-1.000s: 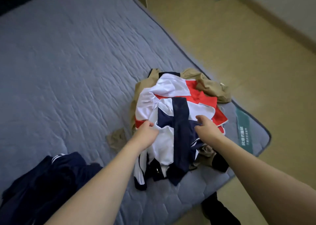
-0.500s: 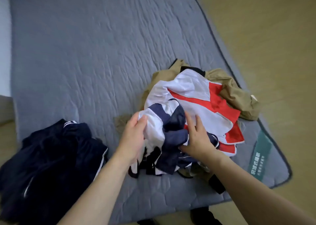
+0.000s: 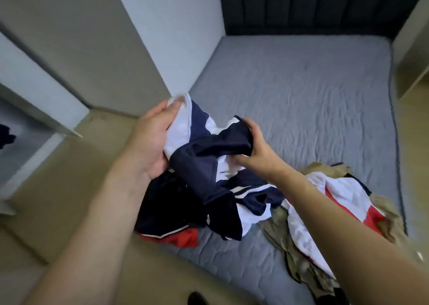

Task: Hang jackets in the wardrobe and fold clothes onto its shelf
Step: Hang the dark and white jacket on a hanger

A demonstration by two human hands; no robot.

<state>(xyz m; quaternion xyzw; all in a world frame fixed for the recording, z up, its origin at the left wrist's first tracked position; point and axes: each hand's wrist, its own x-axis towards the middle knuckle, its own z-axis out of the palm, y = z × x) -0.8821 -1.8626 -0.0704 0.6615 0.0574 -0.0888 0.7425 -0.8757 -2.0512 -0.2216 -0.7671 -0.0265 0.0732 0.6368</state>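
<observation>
Both hands hold a navy and white garment (image 3: 204,151) lifted above the grey mattress (image 3: 301,100). My left hand (image 3: 153,140) grips its white edge at the upper left. My right hand (image 3: 255,151) clutches a bunched navy part on the right. The garment's lower end hangs down over a dark navy garment with white stripes and a red part (image 3: 171,214) at the mattress's near left corner. A white and red jacket (image 3: 336,202) lies over a tan jacket (image 3: 299,265) at the right.
An open wardrobe door (image 3: 41,109) stands at the left, with the wardrobe's interior (image 3: 16,147) behind it. A white wall panel (image 3: 167,33) meets the bed's left side. A dark headboard (image 3: 313,5) is at the far end. Tan floor (image 3: 58,212) lies near left.
The navy and white garment has been lifted off the pile and carried left. The view has swung left, bringing the wardrobe and headboard into sight.
</observation>
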